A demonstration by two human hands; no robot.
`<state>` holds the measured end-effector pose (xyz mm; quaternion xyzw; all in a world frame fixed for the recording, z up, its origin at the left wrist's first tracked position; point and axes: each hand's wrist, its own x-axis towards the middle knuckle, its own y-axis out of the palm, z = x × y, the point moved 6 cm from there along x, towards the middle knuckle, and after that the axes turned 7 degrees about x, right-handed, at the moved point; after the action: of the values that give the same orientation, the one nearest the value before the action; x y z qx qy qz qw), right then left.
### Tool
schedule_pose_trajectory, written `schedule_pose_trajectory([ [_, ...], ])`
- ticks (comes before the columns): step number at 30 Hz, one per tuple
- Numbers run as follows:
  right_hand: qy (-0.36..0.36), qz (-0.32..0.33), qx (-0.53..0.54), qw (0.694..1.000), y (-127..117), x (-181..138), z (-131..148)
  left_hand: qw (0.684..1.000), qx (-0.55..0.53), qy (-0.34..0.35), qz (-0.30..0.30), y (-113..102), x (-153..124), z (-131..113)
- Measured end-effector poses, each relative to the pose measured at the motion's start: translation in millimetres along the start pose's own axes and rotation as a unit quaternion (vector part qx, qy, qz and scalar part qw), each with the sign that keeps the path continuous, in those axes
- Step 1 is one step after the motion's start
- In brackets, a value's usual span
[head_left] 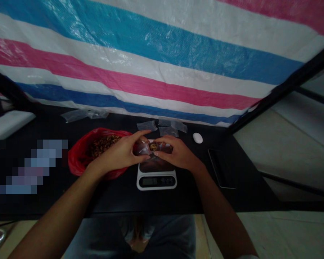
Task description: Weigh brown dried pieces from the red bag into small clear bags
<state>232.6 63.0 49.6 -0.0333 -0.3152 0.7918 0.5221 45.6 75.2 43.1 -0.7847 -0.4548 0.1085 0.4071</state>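
A small clear plastic bag with brown pieces in it is over the dark top of a white digital kitchen scale. My left hand pinches its left side, thumb below and fingers above. From the right, my right hand grips the same bag between thumb and curled fingers, by the brown contents. Whether the bag rests on the scale or is held just above it, I cannot tell. Beside my left wrist, partly hidden by it, stands an open red plastic bag full of small brown dried pieces.
Flat clear bags lie along the back of the black table, below a striped plastic sheet. To the right are a white oval object and a dark phone-like slab. A white box-like object is far left.
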Motion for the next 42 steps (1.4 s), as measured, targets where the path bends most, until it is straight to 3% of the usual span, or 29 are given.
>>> schedule_pose_trajectory([
  [17, -0.005, -0.042, 0.042, 0.998, -3, 0, 8, 0.997, -0.073, 0.014, -0.038, -3, 2, -11],
  [28, -0.066, -0.073, 0.024, 0.995, -7, 0, 17, 0.993, -0.105, 0.030, -0.035, 1, 1, -8],
  [42, -0.140, -0.100, -0.001, 0.985, -7, -4, 30, 0.982, -0.152, 0.084, -0.080, 9, 0, -16],
])
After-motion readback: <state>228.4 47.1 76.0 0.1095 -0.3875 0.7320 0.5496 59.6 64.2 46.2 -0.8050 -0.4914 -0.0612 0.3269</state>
